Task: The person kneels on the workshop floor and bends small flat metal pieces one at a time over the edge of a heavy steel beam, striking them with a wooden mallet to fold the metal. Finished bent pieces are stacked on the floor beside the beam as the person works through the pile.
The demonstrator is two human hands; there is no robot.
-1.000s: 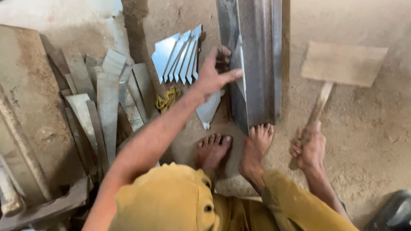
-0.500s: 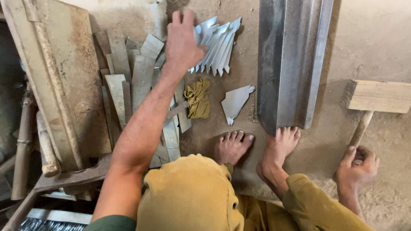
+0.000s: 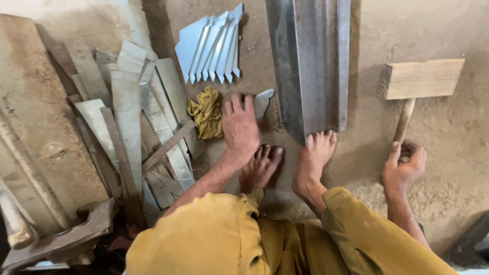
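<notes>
Everything here sits around the long steel angle bar [image 3: 310,66] lying on the dirt floor [image 3: 448,132], so I'll use that as the anchor. The left hand [image 3: 240,127] is flat on the ground just left of the bar's near end, palm down, fingers spread a bit, covering most of a small pointed sheet metal piece [image 3: 263,101] whose tip sticks out beside the bar. It's pressing on it more than pinching; I can't tell if any finger hooks under the edge.

Touching the left side of that hand is a crumpled yellow rag [image 3: 206,113]. Further up, left of the bar, there's a fanned row of pointed metal blades [image 3: 211,46], shiny and overlapping. Way left of the bar is a messy pile of flat metal strips [image 3: 132,122].

Right of the bar, well apart from it, the right hand [image 3: 403,165] has its fingers curled around the end of the handle of a wooden mallet [image 3: 420,79], head resting on the floor. 2 bare feet are planted at the bar's near end, the right foot [image 3: 316,153] with toes touching it.
</notes>
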